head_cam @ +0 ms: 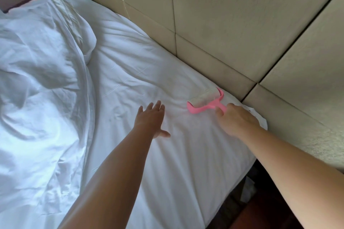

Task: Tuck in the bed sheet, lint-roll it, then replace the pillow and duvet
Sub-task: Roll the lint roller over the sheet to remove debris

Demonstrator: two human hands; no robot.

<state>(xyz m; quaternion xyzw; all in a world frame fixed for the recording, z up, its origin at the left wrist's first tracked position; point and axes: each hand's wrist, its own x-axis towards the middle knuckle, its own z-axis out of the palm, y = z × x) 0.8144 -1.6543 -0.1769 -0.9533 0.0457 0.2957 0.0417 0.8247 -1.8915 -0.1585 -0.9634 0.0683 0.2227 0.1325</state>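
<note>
A: Where's the lint roller point(204, 100) sitting?

B: On the bed sheet point(186, 154), just past the right hand point(236, 120), up at the corner of the bed where the sheet meets the padded headboard point(214, 24). The right hand has its fingers curled round the pink handle; the drum is beyond the knuckles, lying on the cloth.

A: Which way does the drum lie?

B: Its long axis runs crosswise to the forearm, roughly along the line of the headboard. So, as I judge it, it will roll straight back toward the wrist or further out from it, not sideways.

A: And there's room further out?

B: Hardly any. The far end of the drum looks to be right beside the headboard. I'd say the useful stroke is a pull back toward the body, over the creased stretch of sheet under the forearm.

A: The other hand?

B: The left hand point(151, 117) is flat on the sheet, fingers straight and spread, holding nothing. It lies to the left of the roller, near it but apart, and seems to be pinning the cloth so it doesn't bunch.

A: So the right hand is the nearer one.

B: It's the one on the tool, yes. Further left of the flat hand, the duvet point(37, 117) is heaped up, with the pillow point(78, 31) beyond it; neither looks to be back in place, so I take the rolling as the step in hand.
</note>
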